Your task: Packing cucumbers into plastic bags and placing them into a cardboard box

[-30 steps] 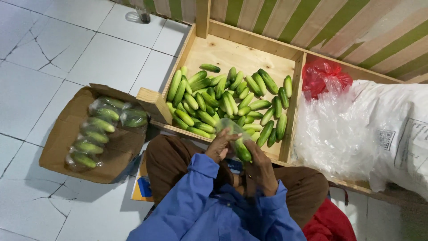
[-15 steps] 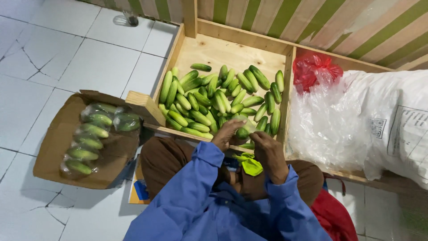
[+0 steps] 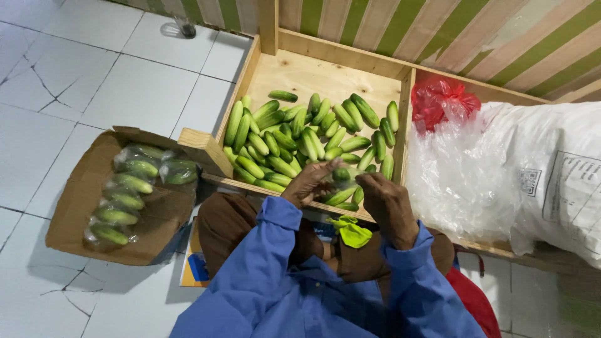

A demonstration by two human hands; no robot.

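My left hand (image 3: 311, 183) and my right hand (image 3: 389, 206) are together at the near rim of a wooden crate (image 3: 325, 69). Between them they grip a thin clear plastic bag (image 3: 342, 185) with a few green cucumbers in it. The left fingers pinch the bag's left side, and the right hand closes on its right side with its back toward me. The bag rests over the crate's front edge. A heap of loose cucumbers (image 3: 294, 141) fills the crate just beyond the hands. On my lap, under the hands, lies a crumpled yellow-green piece (image 3: 351, 232).
An open cardboard box (image 3: 75, 206) at my left on the tiled floor holds several clear bags of cucumbers (image 3: 128, 184). In the compartment to the right are a red plastic bag (image 3: 441, 100), a heap of clear plastic (image 3: 463, 175) and a large white sack (image 3: 551, 169).
My hands have moved forward from over my lap to the crate's front edge, still with the bag. The yellow-green piece now lies uncovered on my lap.
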